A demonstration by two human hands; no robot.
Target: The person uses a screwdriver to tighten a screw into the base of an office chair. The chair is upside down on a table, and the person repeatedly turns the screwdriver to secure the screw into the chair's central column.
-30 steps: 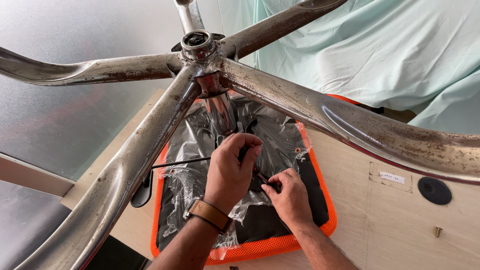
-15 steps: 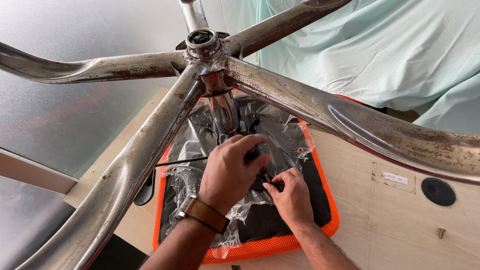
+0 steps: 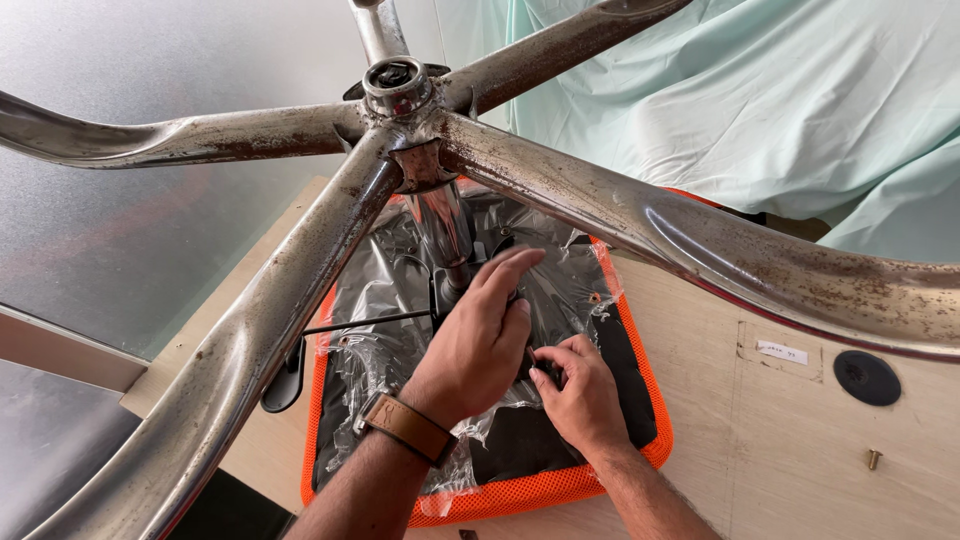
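Note:
An office chair lies upside down on a wooden table. Its rusty chrome star base rises toward me on a shiny column. The orange mesh seat faces down, and clear plastic wrap covers its black underside. My left hand, with a brown strap on the wrist, lies flat by the foot of the column, fingers stretched out. Right beside it, my right hand pinches a small dark part on the seat plate. I cannot make out what the part is.
A thick chrome leg crosses above the table on the right, another on the left. A black lever sticks out left of the seat. A brass screw and a black round cap lie on the table. Pale green cloth hangs behind.
My left hand has uncurled and its fingers now reach up toward the column. My right hand stays pinched at the same spot beside it.

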